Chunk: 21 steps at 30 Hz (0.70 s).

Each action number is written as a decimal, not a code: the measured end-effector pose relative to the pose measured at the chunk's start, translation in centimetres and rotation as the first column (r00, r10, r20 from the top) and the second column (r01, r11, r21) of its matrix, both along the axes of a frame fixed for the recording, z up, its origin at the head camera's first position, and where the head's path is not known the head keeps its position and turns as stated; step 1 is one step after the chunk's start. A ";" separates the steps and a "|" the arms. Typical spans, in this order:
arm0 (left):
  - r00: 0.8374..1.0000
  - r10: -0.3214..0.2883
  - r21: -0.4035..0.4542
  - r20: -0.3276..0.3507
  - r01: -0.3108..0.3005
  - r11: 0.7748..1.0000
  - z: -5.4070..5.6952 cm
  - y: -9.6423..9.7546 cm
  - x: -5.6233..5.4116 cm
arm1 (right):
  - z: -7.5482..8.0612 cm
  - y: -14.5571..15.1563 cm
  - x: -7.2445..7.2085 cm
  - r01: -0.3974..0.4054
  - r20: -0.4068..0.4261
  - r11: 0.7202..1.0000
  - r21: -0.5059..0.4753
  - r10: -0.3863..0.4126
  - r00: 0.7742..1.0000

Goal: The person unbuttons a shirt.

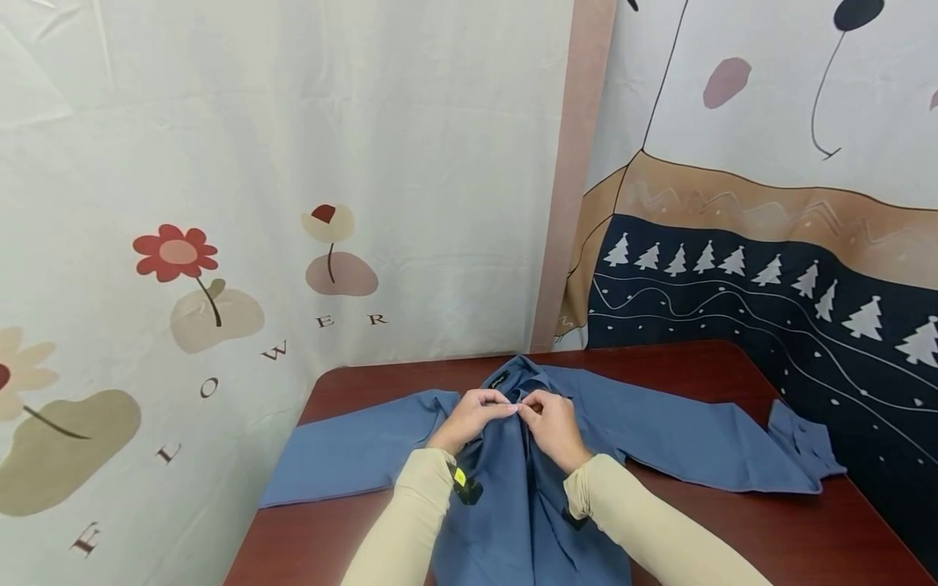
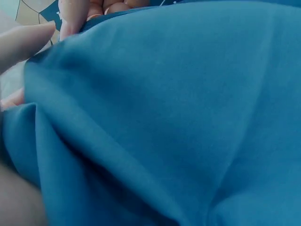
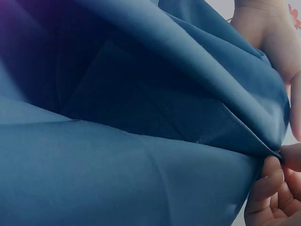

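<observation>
A blue long-sleeved shirt (image 1: 491, 521) lies spread out, its collar (image 1: 522, 370) toward the far edge. Just below the collar, my left hand (image 1: 471, 419) pinches the front edge between thumb and fingers. My right hand (image 1: 554, 430) pinches the same spot from the other side, so the fingertips of both hands meet. In the right wrist view the shirt fabric (image 3: 197, 183) is drawn up to a point at the fingertips. Fabric (image 2: 178, 94) fills most of the left wrist view. Whatever sits between the fingertips is too small to make out.
The shirt lies on a dark red-brown table (image 1: 330, 537). One sleeve (image 1: 352, 448) stretches left, and the other (image 1: 681, 435) reaches right with its cuff (image 1: 806, 443) folded up near the table edge. Printed curtains (image 1: 440, 163) hang behind and beside the table.
</observation>
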<state>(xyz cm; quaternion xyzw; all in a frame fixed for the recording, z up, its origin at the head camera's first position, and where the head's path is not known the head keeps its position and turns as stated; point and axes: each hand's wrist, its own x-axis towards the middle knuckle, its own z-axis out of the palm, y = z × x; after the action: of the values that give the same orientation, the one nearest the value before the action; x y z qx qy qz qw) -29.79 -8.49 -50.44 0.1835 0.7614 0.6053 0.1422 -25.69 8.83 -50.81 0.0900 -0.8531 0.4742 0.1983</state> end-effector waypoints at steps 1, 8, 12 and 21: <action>1.000 0.011 -0.017 -0.001 -0.011 1.000 0.0 0.0 0.0 | 0.0 0.0 0.0 -0.001 0.003 1.000 -0.006 0.001 1.000; 0.998 0.036 -0.106 -0.059 -0.042 0.993 0.0 0.0 0.0 | -0.3 0.1 -0.2 -0.019 0.060 0.998 -0.053 0.022 0.998; 0.997 0.013 -0.105 -0.070 -0.020 0.994 0.3 0.0 0.1 | -0.4 0.2 -0.4 -0.033 0.076 0.996 -0.086 0.039 0.996; 0.995 -0.043 -0.034 -0.093 0.040 0.999 2.6 -0.4 1.7 | -0.4 0.3 -0.8 -0.031 0.273 0.925 -0.378 0.143 0.951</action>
<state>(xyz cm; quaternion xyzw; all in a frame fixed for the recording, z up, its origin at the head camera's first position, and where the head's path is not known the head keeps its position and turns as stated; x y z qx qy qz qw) -28.08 -8.88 -47.88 0.2253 0.7730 0.5804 0.1219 -26.46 9.10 -51.21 0.0173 -0.7638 0.6424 0.0604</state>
